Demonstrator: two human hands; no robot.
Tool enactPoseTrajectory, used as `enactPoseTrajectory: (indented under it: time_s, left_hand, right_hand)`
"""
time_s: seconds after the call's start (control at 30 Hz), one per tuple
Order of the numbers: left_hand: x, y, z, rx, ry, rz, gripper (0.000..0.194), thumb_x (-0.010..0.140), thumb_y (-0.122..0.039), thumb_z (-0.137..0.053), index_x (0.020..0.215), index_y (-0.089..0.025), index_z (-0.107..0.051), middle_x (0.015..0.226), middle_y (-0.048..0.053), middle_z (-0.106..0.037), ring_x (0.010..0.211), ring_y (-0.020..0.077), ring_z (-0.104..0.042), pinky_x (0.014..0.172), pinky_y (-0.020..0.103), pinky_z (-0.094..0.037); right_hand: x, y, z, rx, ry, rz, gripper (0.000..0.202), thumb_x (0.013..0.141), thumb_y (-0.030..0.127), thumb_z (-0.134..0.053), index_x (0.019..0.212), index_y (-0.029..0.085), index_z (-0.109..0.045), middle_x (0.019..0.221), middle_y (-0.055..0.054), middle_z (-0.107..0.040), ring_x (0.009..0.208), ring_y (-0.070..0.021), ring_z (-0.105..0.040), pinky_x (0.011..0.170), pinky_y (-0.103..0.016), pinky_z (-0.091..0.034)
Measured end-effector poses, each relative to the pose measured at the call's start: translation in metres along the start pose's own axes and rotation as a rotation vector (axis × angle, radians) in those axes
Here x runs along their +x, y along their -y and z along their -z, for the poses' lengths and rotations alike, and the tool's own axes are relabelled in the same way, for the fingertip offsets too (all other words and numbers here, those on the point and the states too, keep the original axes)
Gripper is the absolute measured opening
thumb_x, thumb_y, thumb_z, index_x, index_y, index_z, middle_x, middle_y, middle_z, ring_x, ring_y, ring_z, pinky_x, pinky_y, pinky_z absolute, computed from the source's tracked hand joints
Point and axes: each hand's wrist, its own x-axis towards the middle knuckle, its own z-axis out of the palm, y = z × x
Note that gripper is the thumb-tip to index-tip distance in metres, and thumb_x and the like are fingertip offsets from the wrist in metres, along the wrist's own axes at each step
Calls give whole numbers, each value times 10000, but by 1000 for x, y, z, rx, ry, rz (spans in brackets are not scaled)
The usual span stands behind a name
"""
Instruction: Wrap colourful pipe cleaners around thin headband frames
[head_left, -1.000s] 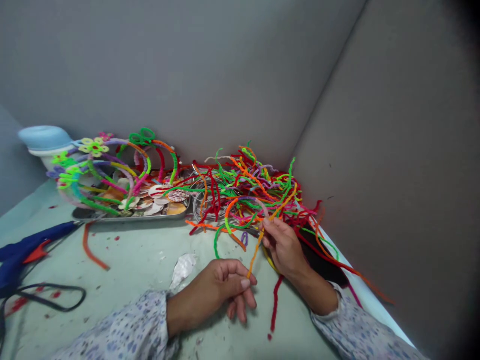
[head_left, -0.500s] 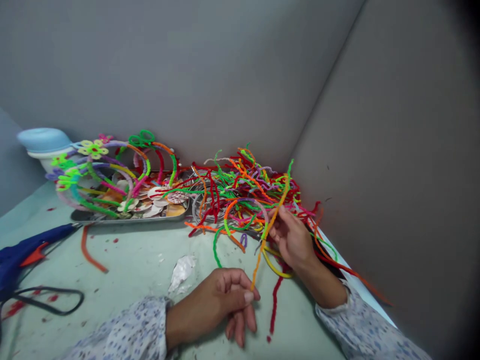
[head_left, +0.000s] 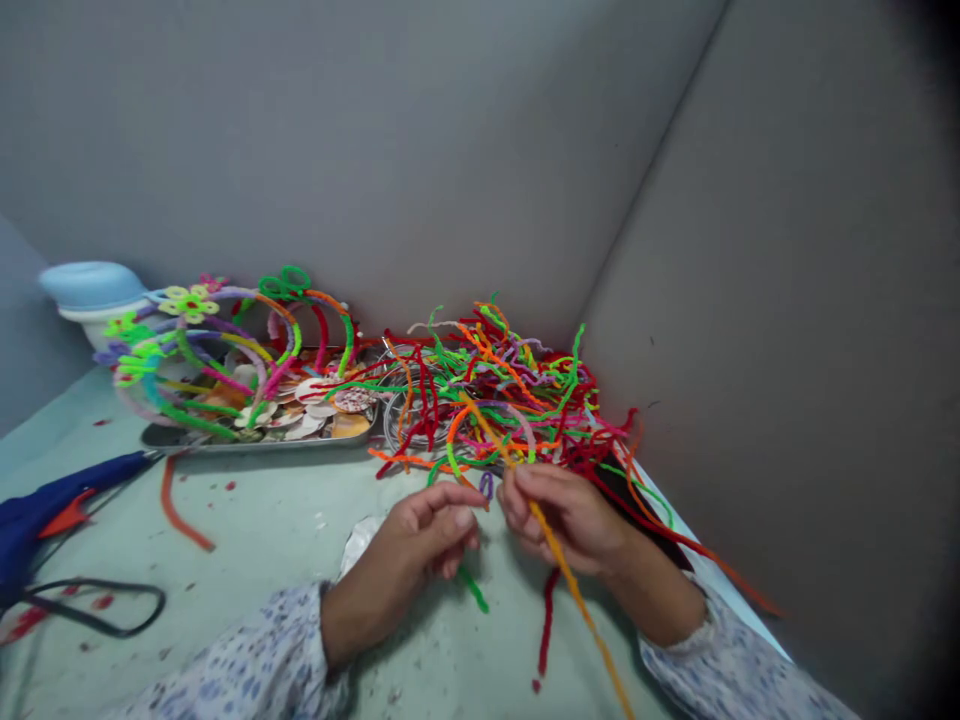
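Orange fuzzy strip pinched in the right hand

The right hand [head_left: 577,512] angles in, palm down, thumb and fingers closed on the orange fuzzy strip [head_left: 561,553], which slants from before the tangled pile [head_left: 517,365] down past the wrist. The left hand [head_left: 409,555] is half curled beside it, index extended, thumb just below; whether it grips anything I cannot tell. Behind, a shallow metal tray [head_left: 255,447] holds shells [head_left: 304,425], with flower-topped headbands [head_left: 279,378] standing over them. A blue-topped white tub [head_left: 97,290] stands left; its contents are hidden.
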Motion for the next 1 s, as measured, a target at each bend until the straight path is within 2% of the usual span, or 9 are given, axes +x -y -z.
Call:
enactPoseTrajectory:
  time_s: [0.1, 0.2, 0.33, 0.4, 0.47, 0.6, 0.73, 1.0]
  left_hand:
    - [8, -9, 7, -89, -115, -103, 194, 793, -278, -630, 949, -163, -620, 707, -18, -530, 530, 40, -410, 491, 154, -313]
    - [13, -17, 12, -111, -178, -140, 173, 766, -274, -660, 878, -147, -624, 695, -32, -494, 534, 37, -396, 491, 148, -319]
    - [14, -19, 13, -97, -222, -154, 169, 749, -294, -673, 789, -138, -620, 675, -41, -486, 524, 35, -385, 484, 149, -311]
    - [13, -17, 12, -76, -202, -138, 168, 751, -295, -671, 746, -141, -605, 643, -46, -476, 515, 41, -379, 484, 159, -306]
    - [13, -14, 11, -51, -175, -120, 170, 752, -292, -669, 725, -140, -597, 621, -45, -475, 512, 51, -385, 494, 172, -307]
    - [13, -11, 11, -43, -194, -101, 179, 721, -289, -697, 769, -139, -614, 649, -32, -504, 512, 60, -398, 494, 186, -299]
    - [14, -12, 12, -71, -209, -98, 176, 729, -288, -688, 710, -140, -596, 598, -50, -472, 504, 55, -396, 490, 175, -304]
    - [14, -9, 14, -271, -170, -47, 102, 721, -184, -685, 691, -133, -602, 651, -35, -531, 519, 32, -447, 485, 129, -356]
  right_hand:
    - [1, -15, -11, -100, 89, -117, 310, 816, 393, -527, 644, 140, -573, 471, 30, -507, 327, -41, -343, 324, -181, -182]
    - [2, -20, -13, -150, 163, -200, 312, 816, 375, -533, 641, 122, -583, 466, 33, -516, 307, -25, -326, 311, -175, -163]
    - [3, -20, -12, -199, 253, -276, 298, 808, 381, -555, 695, 109, -603, 527, 22, -561, 313, -19, -349, 324, -163, -220]
    - [5, -23, -12, -202, 221, -212, 297, 806, 409, -561, 795, 117, -614, 606, 12, -591, 349, -23, -406, 339, -157, -239]
    - [8, -27, -12, -192, 130, -121, 311, 812, 440, -552, 868, 138, -607, 666, 11, -597, 388, -31, -450, 349, -154, -236]
    - [13, -34, -13, -218, -18, -82, 298, 814, 429, -555, 768, 140, -608, 585, 28, -560, 393, -37, -413, 369, -158, -234]
    - [11, -31, -10, -236, -4, -110, 261, 795, 377, -586, 708, 132, -609, 544, 28, -558, 395, -39, -394, 375, -158, -226]
    - [11, -30, -1, -169, 30, -110, 216, 794, 329, -580, 690, 140, -602, 524, 36, -554, 382, -45, -433, 376, -158, -268]
